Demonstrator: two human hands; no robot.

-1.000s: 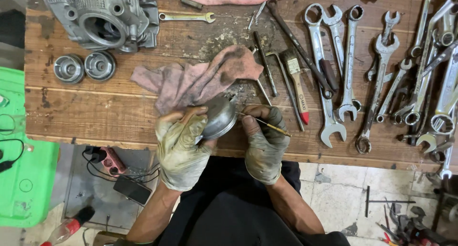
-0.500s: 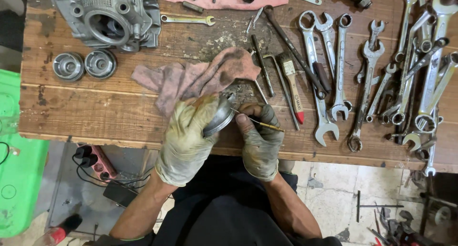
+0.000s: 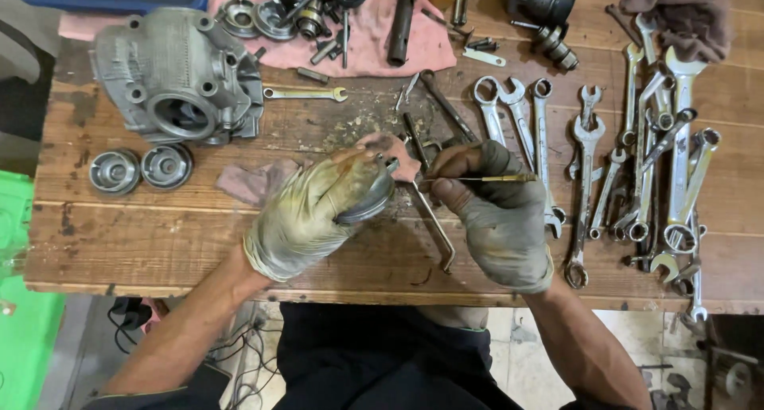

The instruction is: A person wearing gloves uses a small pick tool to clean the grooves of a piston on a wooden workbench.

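Observation:
My left hand, in a dirty glove, grips a round metal engine part just above the wooden workbench. My right hand, also gloved, pinches a thin brass-coloured pick that points left toward that part. Both hands hover over a pink rag and a bent metal rod lying on the bench.
A grey engine cylinder head and two round metal caps lie at the left. Several spanners are spread over the right side. A second pink cloth at the back carries small parts. A green object stands below left.
My view has moved in closer over the bench. Both hands have shifted forward onto the bench, still holding the round part and the pick.

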